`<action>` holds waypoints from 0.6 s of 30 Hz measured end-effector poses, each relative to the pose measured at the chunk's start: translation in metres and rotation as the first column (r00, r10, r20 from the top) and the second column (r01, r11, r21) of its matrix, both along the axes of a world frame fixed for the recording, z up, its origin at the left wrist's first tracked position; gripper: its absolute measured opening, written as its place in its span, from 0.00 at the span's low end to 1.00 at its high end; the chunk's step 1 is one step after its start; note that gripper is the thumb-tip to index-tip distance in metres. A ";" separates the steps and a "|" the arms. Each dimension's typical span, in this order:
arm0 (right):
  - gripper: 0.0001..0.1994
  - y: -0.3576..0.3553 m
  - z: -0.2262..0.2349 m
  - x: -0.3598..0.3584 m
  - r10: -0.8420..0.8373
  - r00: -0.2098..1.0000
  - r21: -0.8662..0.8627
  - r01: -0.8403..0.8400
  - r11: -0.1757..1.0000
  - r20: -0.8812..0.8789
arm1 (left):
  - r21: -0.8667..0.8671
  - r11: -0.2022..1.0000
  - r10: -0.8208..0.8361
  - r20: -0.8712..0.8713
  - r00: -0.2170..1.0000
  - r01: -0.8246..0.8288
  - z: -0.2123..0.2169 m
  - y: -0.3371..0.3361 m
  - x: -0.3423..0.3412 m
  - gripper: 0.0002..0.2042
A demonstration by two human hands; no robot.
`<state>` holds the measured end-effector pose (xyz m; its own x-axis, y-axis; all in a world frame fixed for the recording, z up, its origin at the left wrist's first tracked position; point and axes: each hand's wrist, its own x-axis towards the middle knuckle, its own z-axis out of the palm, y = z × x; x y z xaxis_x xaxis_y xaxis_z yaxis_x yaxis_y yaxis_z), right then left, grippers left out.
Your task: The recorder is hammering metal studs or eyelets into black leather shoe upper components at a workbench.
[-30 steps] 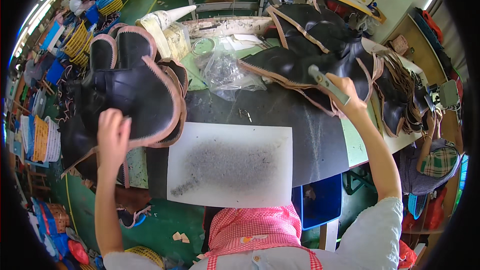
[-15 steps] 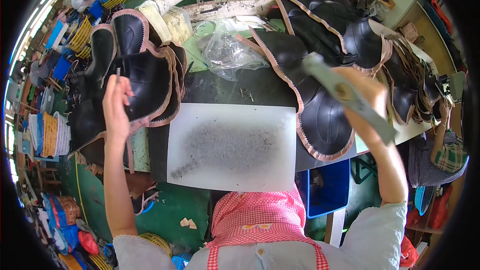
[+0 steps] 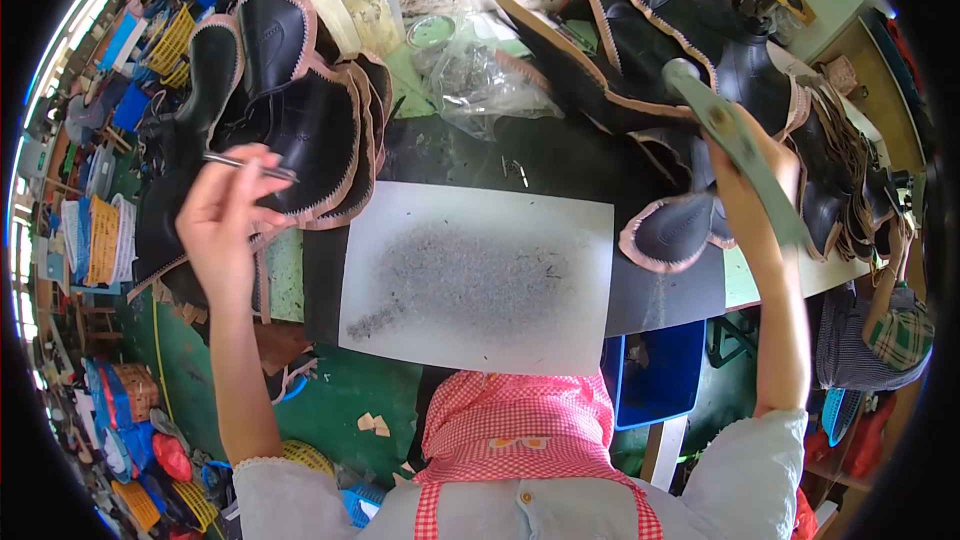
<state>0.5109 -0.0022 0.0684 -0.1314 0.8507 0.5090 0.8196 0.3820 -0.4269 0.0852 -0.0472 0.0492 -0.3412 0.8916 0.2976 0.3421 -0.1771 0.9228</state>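
Note:
My left hand pinches a slim dark metal rod, which lies nearly level over a stack of black leather boot uppers with pinkish-brown zigzag edges. In my right hand is a hammer; its long grey-green head faces up, with the brown handle end showing in the eye. The fingers and most of the handle are hidden under the head. Beside that hand, another black upper stands bent and partly lifted; whether the fingers touch it I cannot tell. A scuffed white board lies before me.
A crumpled clear plastic bag and a roll of tape sit at the back. More uppers are piled at the right. A blue bin stands below the table's front edge. Another person's arm shows at far right.
The black upper on the right has gone from lying flat to bent and raised. The rod has swung from upright to nearly level. My right hand and hammer have shifted right.

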 end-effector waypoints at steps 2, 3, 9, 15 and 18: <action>0.07 -0.034 0.015 -0.025 0.258 0.954 -0.160 -0.281 0.946 -0.150 | 0.119 0.992 -0.059 0.216 0.975 0.033 0.007 -0.002 -0.003 0.12; 0.12 -0.041 0.017 -0.043 0.442 0.868 -0.003 -0.453 0.891 0.228 | 0.202 0.979 -0.096 0.308 0.946 0.034 0.014 -0.003 0.005 0.13; 0.11 -0.079 -0.065 -0.088 0.698 0.716 -0.341 -0.663 0.667 -0.027 | 0.192 0.866 -0.500 0.290 0.816 0.462 0.012 -0.013 0.119 0.06; 0.17 -0.085 -0.022 -0.059 0.663 0.735 -0.408 -0.655 0.637 -0.145 | 0.062 0.803 -0.574 0.347 0.742 0.592 0.000 -0.035 0.133 0.06; 0.12 -0.084 -0.016 -0.038 0.560 0.827 -0.579 -0.479 0.660 -0.046 | 0.161 0.785 -0.611 0.048 0.790 0.598 0.002 -0.029 0.137 0.08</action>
